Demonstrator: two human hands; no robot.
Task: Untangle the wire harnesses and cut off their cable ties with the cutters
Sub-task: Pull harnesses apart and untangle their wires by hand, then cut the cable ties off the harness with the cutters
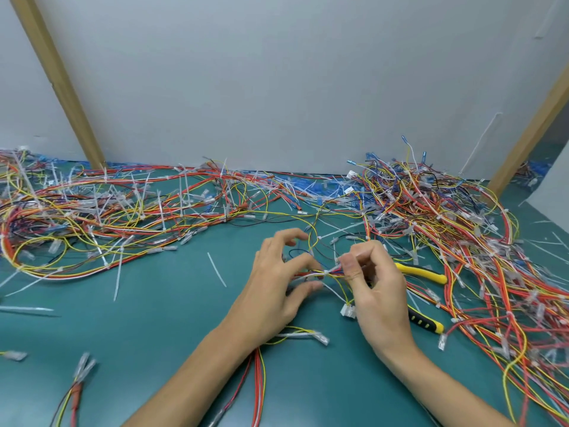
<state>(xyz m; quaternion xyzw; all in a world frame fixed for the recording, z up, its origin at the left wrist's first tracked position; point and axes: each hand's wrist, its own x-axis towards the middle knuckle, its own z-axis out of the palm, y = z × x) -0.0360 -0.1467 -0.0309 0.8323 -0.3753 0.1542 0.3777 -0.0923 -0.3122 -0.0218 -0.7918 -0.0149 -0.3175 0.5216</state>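
Left pile point(92, 211): thin red and yellow wires, loose loops on green mat point(154, 318).
Left hand point(274, 285): we see curled fingers, thumb and finger pinch small harness point(317, 273).
Right hand point(378, 291): fingertips pinch this harness by its white cable tie point(334, 268).
Cutters point(426, 274): yellow-black handles, lying just behind right hand.

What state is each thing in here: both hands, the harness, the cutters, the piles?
Left hand: pinching the wire harness.
Right hand: pinching the harness's cable tie, tie uncut.
Cutters: unheld on the mat, handles spread.
Left harness pile: tangled, ties on.
Right harness pile: tangled.
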